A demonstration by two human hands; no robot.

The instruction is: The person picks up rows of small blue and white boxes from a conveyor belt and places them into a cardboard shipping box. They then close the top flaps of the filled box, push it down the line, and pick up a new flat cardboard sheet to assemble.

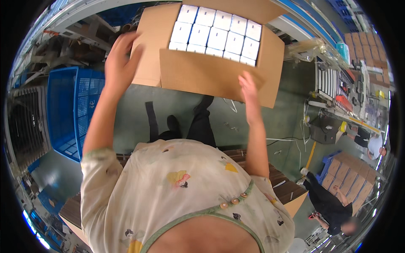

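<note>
A brown cardboard carton [202, 69] stands open in front of me, its flaps folded outward. Inside, several white boxes [217, 38] with blue edges are packed in rows. My left hand [120, 63] is open beside the carton's left flap [152, 46], thumb and fingers apart and nothing in them. At the right end of the near flap, my right hand [249, 86] is closed on the flap's edge; motion blurs the fingers there.
Blue plastic crates [76, 111] stand at my left. Stacked flat cardboard [287, 189] lies behind me on both sides. Clear plastic wrapping [306, 48] hangs right of the carton. Two people, one in black [329, 206], are at the right near stacked cartons [348, 177].
</note>
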